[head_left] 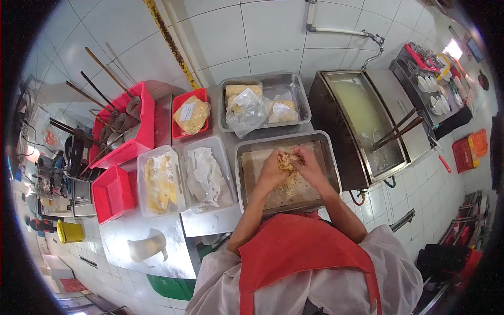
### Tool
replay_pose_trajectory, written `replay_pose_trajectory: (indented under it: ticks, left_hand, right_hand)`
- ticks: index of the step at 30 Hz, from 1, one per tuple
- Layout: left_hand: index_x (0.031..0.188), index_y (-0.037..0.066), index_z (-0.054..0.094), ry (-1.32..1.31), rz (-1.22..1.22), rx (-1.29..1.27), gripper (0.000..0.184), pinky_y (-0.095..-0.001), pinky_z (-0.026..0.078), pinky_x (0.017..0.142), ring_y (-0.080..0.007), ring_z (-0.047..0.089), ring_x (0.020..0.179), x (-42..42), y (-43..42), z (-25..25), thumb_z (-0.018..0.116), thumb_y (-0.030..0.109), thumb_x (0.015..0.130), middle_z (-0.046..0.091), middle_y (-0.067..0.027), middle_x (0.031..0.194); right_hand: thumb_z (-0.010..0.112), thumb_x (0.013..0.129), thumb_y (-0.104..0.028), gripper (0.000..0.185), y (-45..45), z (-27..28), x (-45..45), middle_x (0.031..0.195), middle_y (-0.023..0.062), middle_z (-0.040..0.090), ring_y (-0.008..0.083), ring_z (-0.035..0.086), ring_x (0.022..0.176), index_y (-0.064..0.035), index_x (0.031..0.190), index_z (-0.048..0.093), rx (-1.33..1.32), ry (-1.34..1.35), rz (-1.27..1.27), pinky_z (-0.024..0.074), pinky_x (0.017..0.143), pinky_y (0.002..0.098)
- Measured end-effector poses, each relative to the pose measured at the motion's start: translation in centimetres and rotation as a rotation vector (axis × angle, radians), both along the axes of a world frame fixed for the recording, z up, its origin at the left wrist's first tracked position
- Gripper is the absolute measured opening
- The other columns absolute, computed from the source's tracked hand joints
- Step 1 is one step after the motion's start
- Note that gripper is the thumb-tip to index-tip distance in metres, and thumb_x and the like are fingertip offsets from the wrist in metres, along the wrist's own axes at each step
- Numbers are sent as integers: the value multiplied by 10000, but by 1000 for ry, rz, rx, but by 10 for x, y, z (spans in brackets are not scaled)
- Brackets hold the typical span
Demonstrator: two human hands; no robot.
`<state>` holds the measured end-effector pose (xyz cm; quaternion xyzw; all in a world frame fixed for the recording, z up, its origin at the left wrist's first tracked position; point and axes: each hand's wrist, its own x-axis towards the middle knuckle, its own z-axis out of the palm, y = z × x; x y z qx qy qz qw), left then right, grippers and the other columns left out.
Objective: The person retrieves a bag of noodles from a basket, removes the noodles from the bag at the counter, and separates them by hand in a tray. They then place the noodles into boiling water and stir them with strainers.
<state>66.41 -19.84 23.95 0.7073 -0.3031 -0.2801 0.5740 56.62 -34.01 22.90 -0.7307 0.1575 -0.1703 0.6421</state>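
Note:
Both hands are over a metal tray (334, 173) in the middle of the view. My left hand (271, 170) is closed round one side of a small clump of thin noodles (286, 162). My right hand (308, 165) grips the other side, its fingers bent inward close to the left ones. Under the hands, loose noodles (287, 186) lie on the brown bottom of the tray. The fingertips are partly hidden by the noodles.
Behind stands a second metal tray (306, 94) with bagged food. To the left are two plastic tubs (143, 181), red bins (113, 197) and a red crate with long-handled strainers (149, 118). At right, a vat of cloudy liquid (362, 113) holds long sticks (399, 133).

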Motion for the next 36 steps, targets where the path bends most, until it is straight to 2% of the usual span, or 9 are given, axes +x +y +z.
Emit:
replay_pose_trajectory:
  ticks: [12, 17, 21, 24, 26, 28, 30, 34, 36]
  left_hand:
    - [1166, 93, 510, 88, 22, -341, 619, -285, 465, 857, -163, 543, 998, 4, -3, -5, 669, -56, 586, 523, -78, 1115]
    - [1177, 37, 523, 12, 157, 20, 561, -290, 474, 822, -168, 569, 972, 20, 19, -3, 687, -24, 644, 593, -78, 1015]
    - [1201, 50, 519, -187, 72, -56, 569, -289, 487, 789, -155, 570, 961, 2, -4, -8, 715, -1, 670, 599, -83, 1008]
    - [1216, 72, 523, 37, 20, 11, 564, -284, 493, 794, -144, 566, 965, 8, 3, 0, 698, -13, 687, 593, -81, 1034]
    - [1282, 103, 490, -20, 56, -71, 605, -308, 490, 850, -183, 566, 1017, 23, 29, -4, 688, 7, 718, 579, -107, 1113]
    - [1315, 119, 473, -45, 63, -114, 626, -320, 488, 877, -203, 566, 1044, 34, 41, -6, 683, 17, 734, 572, -120, 1153]
    - [1354, 103, 433, -364, -106, 66, 629, -394, 433, 973, -339, 522, 1159, 35, 50, -5, 680, 93, 776, 506, -191, 1296]
    - [1376, 49, 381, -175, -108, 224, 654, -437, 355, 1043, -431, 419, 1245, 18, 47, 22, 677, 198, 813, 391, -262, 1388]
    - [1385, 2, 328, -476, 122, 361, 697, -425, 337, 1053, -427, 394, 1263, 8, 32, -2, 670, 260, 836, 372, -292, 1380]
  right_hand:
    - [595, 799, -9, 249, 1, 0, -2, 946, 36, 581, 129, 561, 852, -37, 1043, 558, -155, 0, 27, 466, 758, 274]
    - [594, 788, -7, 280, -13, 8, -9, 1013, 40, 574, 164, 533, 981, -36, 1064, 558, 207, 27, -52, 440, 861, 316]
    - [595, 749, 33, 331, 5, 6, -2, 1008, 59, 554, 177, 513, 1031, -38, 1070, 556, -25, 41, -21, 411, 906, 308]
    - [597, 728, 44, 401, -21, -12, -1, 1071, 81, 543, 203, 505, 1075, -53, 1113, 545, -158, -2, -23, 414, 911, 302]
    - [597, 717, 46, 437, -27, -7, -8, 1110, 94, 537, 221, 499, 1104, -60, 1137, 539, -118, -13, -68, 419, 915, 306]
    - [600, 735, 15, 430, -26, 18, -16, 1121, 128, 544, 287, 518, 1092, -58, 1153, 532, -444, 92, 125, 444, 913, 355]
    - [604, 749, -9, 420, -24, 36, -23, 1121, 150, 548, 326, 524, 1089, -53, 1161, 530, -613, 149, 233, 456, 914, 391]
    - [619, 790, -86, 426, -29, 29, -21, 1210, 203, 514, 391, 473, 1150, -46, 1201, 515, -716, 231, -15, 421, 952, 448]
    - [627, 801, -122, 434, -22, 14, -23, 1226, 210, 509, 399, 469, 1156, -45, 1212, 512, -701, 266, -113, 408, 964, 455]
